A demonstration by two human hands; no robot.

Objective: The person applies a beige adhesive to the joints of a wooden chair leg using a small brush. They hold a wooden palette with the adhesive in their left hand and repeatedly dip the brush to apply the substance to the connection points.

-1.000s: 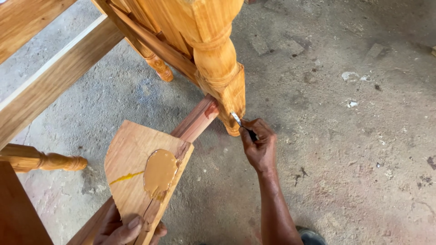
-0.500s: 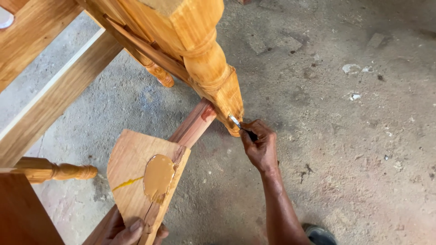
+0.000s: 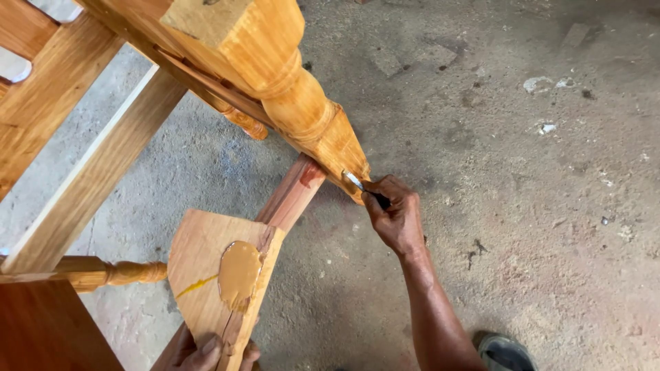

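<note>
My right hand [image 3: 395, 216] grips a small putty knife [image 3: 359, 184] with a dark handle. Its metal blade presses against the lower block of a varnished, turned wooden leg [image 3: 302, 110]. At the bottom edge my left hand [image 3: 206, 354] holds up a flat wooden board [image 3: 203, 275]. On the board sits a blob of tan wood filler [image 3: 238, 273] and a yellow streak. A reddish wooden rail [image 3: 292, 194] runs from behind the board up to the leg.
The furniture's other turned legs [image 3: 110, 273] and long wooden rails [image 3: 89, 182] fill the left side. A dark reddish panel [image 3: 48, 326] is at the bottom left. Below lies dusty concrete floor [image 3: 536, 206]; my shoe [image 3: 505, 354] shows at the bottom right.
The view has swung, so the furniture tilts more to the left. The knife blade stays on the leg's lower block. The board has shifted slightly lower and to the right.
</note>
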